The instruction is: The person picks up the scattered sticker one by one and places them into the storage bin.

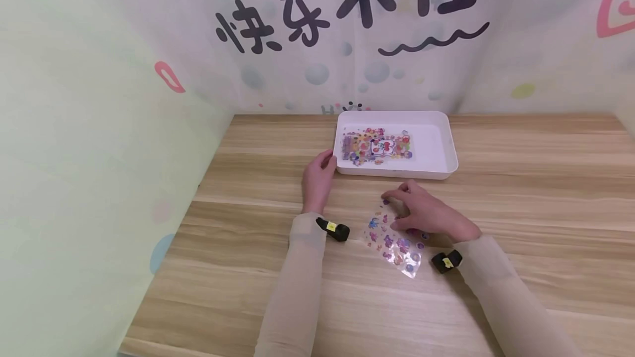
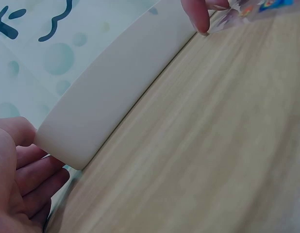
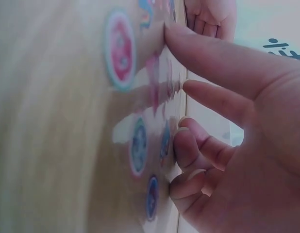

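Note:
My left hand (image 1: 318,182) is at the front left corner of a white tray (image 1: 448,145). In the left wrist view its thumb reaches the tray's rim, and its fingers lie against the outside of the corner. A clear sticker sheet (image 1: 388,242) with small colourful pictures lies slanted on the table in front of the tray. Over its upper right part is my right hand (image 1: 421,211). Its thumb and index finger stand spread apart, with the tips touching the sheet; in the right wrist view the other fingers (image 3: 186,150) are bent. The palm hides some of the stickers.
Several more colourful sticker sheets (image 1: 379,147) lie overlapped in the left part of the tray. The wooden table (image 1: 536,203) meets a printed cloth wall (image 1: 317,73) right behind the tray. Another cloth wall (image 1: 89,142) runs along the left side.

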`<state>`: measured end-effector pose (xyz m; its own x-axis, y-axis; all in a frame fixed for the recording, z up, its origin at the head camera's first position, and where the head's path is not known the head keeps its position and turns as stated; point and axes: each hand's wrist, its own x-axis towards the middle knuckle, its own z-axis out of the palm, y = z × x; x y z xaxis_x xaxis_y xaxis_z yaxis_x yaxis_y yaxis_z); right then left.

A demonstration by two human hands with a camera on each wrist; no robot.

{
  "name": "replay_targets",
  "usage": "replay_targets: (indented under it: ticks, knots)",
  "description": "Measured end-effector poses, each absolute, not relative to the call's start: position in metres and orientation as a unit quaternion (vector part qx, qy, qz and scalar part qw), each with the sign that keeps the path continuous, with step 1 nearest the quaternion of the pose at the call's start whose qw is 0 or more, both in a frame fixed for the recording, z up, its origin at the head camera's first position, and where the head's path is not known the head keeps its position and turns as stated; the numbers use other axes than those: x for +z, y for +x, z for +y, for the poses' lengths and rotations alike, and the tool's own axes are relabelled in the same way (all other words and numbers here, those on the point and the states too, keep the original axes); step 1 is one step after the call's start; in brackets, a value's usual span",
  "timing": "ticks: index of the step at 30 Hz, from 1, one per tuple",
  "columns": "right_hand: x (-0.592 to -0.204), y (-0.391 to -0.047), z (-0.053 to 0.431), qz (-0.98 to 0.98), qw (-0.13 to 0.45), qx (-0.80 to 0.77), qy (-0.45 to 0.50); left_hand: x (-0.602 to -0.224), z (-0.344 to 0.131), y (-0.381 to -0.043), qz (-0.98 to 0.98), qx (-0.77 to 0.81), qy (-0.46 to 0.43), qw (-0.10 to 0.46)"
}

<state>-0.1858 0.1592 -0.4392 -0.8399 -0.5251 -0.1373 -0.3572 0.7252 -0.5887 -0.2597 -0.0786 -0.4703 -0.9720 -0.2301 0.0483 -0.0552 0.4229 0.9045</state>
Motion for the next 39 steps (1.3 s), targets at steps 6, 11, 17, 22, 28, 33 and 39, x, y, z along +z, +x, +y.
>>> replay_targets:
  ticks: [6, 11, 17, 22, 28, 33, 39]
  knots:
    - [-0.44, -0.187, 0.16, 0.916, 0.156, -0.289, -0.231, -0.47, -0.078, -0.259, -0.84, -0.529, 0.084, 0.085]
    - [-0.44, -0.188, 0.16, 0.916, 0.159, -0.301, -0.214, -0.468, -0.078, -0.259, -0.841, -0.527, 0.082, 0.087]
    - [-0.441, -0.19, 0.159, 0.915, 0.157, -0.308, -0.207, -0.466, -0.078, -0.259, -0.838, -0.532, 0.081, 0.086]
    - [-0.44, -0.19, 0.162, 0.909, 0.169, -0.328, -0.195, -0.466, -0.078, -0.258, -0.838, -0.532, 0.082, 0.085]
    - [-0.437, -0.191, 0.164, 0.901, 0.174, -0.343, -0.202, -0.467, -0.078, -0.259, -0.838, -0.533, 0.083, 0.087]
    - [-0.437, -0.192, 0.167, 0.911, 0.158, -0.328, -0.192, -0.467, -0.078, -0.259, -0.839, -0.531, 0.084, 0.09]
    - [-0.435, -0.193, 0.17, 0.92, 0.138, -0.322, -0.177, -0.467, -0.078, -0.258, -0.84, -0.529, 0.086, 0.088]
